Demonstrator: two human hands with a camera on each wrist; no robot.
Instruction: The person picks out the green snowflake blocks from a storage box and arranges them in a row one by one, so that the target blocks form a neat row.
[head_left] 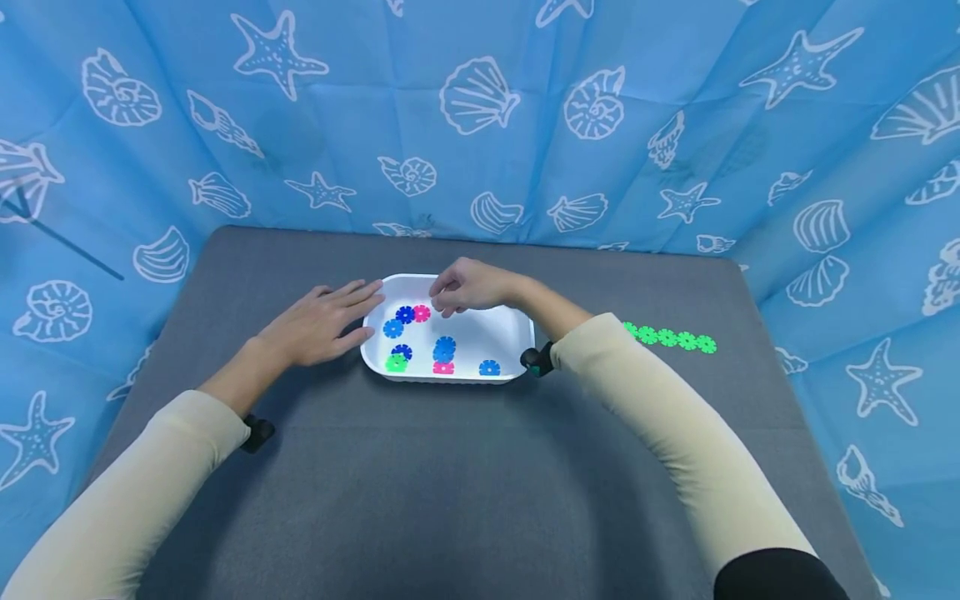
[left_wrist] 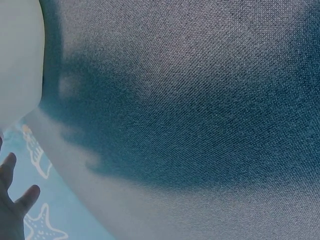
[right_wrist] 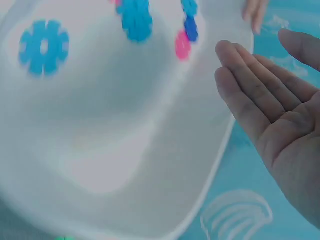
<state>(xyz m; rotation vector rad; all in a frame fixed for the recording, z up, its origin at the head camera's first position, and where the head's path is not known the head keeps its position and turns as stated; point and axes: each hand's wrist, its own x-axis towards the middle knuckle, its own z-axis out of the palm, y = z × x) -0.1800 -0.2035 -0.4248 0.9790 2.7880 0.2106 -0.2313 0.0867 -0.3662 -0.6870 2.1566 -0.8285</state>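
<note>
A white tray (head_left: 498,333) stands on the table, holding several small notched plastic discs. A dark blue disc (head_left: 405,314) and a pink disc (head_left: 422,312) touch near its far left. Nearer the front lie a green disc (head_left: 396,363) and a light blue disc (head_left: 490,367). My left hand (head_left: 318,325) rests at the tray's left rim, fingers spread and fairly straight. Over the far middle of the tray hovers my right hand (head_left: 476,285). In the right wrist view its fingers (right_wrist: 255,95) are loosely bent, with nothing visible between them and the thumb.
To the right of the tray, a row of joined green discs (head_left: 667,337) lies on the grey cloth-covered table (head_left: 450,475); my right forearm partly covers its left end. A blue curtain (head_left: 345,108) printed with shells and starfish hangs behind the table and at its sides.
</note>
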